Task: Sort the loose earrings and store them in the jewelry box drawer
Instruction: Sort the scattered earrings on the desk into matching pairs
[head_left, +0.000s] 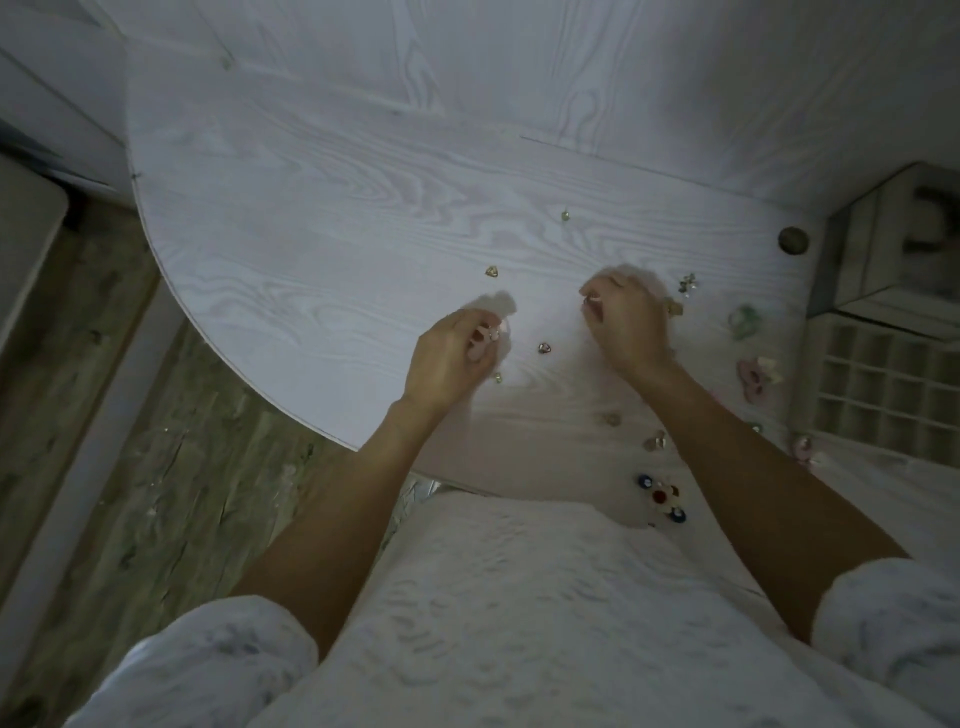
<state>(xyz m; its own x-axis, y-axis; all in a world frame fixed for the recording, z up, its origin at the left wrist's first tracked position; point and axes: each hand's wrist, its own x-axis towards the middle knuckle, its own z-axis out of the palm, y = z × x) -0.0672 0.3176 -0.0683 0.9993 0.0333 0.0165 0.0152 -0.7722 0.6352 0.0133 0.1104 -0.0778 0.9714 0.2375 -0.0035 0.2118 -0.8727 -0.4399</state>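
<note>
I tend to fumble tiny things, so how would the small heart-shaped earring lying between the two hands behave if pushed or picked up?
The heart-shaped earring looks tiny and probably very light, so a nudge would likely send it skidding over the smooth table. It seems rigid and faceted, so probably slippery to pinch. It lies low on the surface, so rolling seems unlikely.

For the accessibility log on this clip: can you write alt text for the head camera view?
Seen from above, a person's left hand pinches a small pale earring over a white wood-grain table, while the right hand, fingers curled, pinches another tiny piece. Loose earrings are scattered around both hands, and an open drawer of small compartments sits at the right edge.
</note>
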